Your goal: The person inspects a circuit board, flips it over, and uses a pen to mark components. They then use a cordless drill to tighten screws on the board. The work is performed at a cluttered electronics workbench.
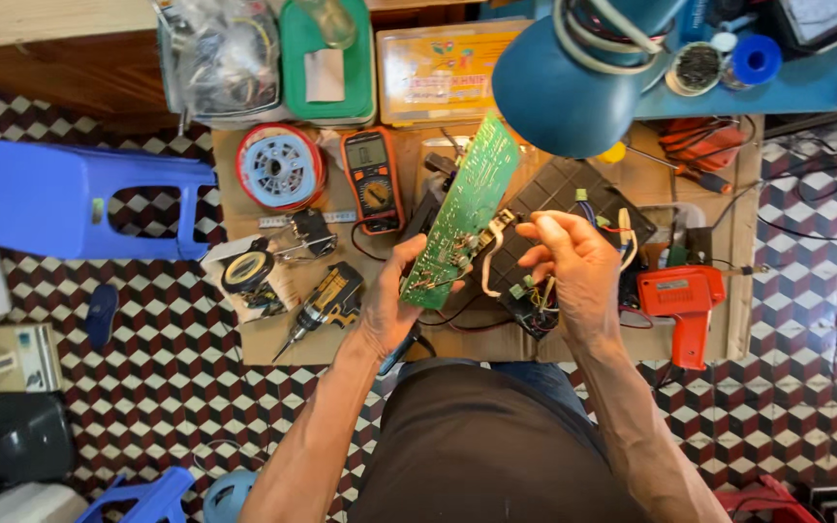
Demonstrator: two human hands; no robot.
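Note:
My left hand point(394, 300) grips the lower end of a long green circuit board point(462, 208), holding it tilted up over the low work board. My right hand point(573, 266) is raised beside the board's right edge, fingers pinched near a white wire point(489, 261) that hangs from it. Whether the fingers hold a small part I cannot make out. A second small green board with wires point(527, 302) lies just under my right hand.
On the cardboard-covered work board point(263, 339) lie an orange multimeter point(373, 179), a solder wire spool point(280, 167), a yellow-black driver tool point(326, 302), tape point(247, 271) and an orange soldering gun point(682, 305). A blue lamp shade point(564, 82) hangs above. A blue stool point(70, 199) stands left.

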